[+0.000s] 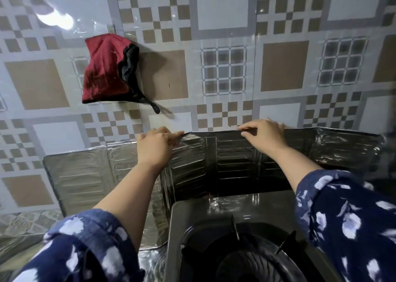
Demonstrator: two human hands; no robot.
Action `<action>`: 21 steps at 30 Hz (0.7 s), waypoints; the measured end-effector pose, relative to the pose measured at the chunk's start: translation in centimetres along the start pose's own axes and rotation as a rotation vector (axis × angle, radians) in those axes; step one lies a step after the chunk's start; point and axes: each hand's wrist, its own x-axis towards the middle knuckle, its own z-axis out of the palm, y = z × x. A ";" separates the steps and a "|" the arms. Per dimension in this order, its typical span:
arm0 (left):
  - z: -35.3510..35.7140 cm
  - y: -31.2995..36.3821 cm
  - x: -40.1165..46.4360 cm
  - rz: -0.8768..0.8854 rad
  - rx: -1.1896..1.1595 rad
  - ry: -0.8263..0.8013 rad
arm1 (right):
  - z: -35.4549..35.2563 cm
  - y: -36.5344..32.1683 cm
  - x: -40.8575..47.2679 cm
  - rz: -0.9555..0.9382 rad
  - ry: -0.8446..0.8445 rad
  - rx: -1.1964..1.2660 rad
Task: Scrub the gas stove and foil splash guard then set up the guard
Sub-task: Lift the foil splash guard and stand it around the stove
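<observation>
The foil splash guard (225,159) stands folded around the back and sides of the gas stove (214,221) at mid-frame, against the tiled wall (222,9). The left hand (155,145) and right hand (264,136) each pinch its top edge in a closed grip. It looks light, thin and easily creased, so holding along the ribbed upper rim near the folds seems safest.
</observation>
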 end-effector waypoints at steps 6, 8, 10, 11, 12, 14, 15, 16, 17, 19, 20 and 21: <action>-0.7 0.1 -0.1 0.026 -0.021 -0.057 | 2.2 -5.7 0.3 -0.124 -0.036 0.109; -1.0 0.1 -0.1 0.029 -0.048 -0.091 | 3.0 -7.8 0.3 -0.139 -0.072 0.201; -1.3 0.0 -0.1 0.037 -0.082 -0.127 | 3.9 -9.9 0.3 -0.141 -0.128 0.288; -1.6 -0.1 -0.1 0.045 -0.093 -0.144 | 4.3 -10.8 0.3 -0.137 -0.146 0.316; -1.9 -0.3 -0.2 0.051 -0.094 -0.157 | 4.6 -11.4 0.3 -0.126 -0.156 0.338; -2.8 -1.0 -0.5 0.038 -0.049 -0.169 | 4.7 -12.0 0.3 -0.096 -0.163 0.374; -3.3 -1.5 -0.6 0.017 -0.014 -0.170 | 4.7 -12.0 0.3 -0.088 -0.167 0.378; -3.7 -2.1 -0.7 -0.011 0.015 -0.173 | 4.7 -12.0 0.3 -0.082 -0.171 0.372; -4.2 -2.6 -0.8 -0.044 0.031 -0.180 | 4.7 -11.9 0.3 -0.079 -0.173 0.362; -5.2 -3.4 -1.1 -0.100 0.031 -0.206 | 4.7 -12.0 0.2 -0.072 -0.175 0.344; -5.7 -3.6 -1.3 -0.112 0.032 -0.216 | 4.7 -12.1 0.2 -0.067 -0.174 0.332; -6.1 -3.8 -1.4 -0.114 0.035 -0.223 | 4.7 -12.3 0.2 -0.059 -0.171 0.318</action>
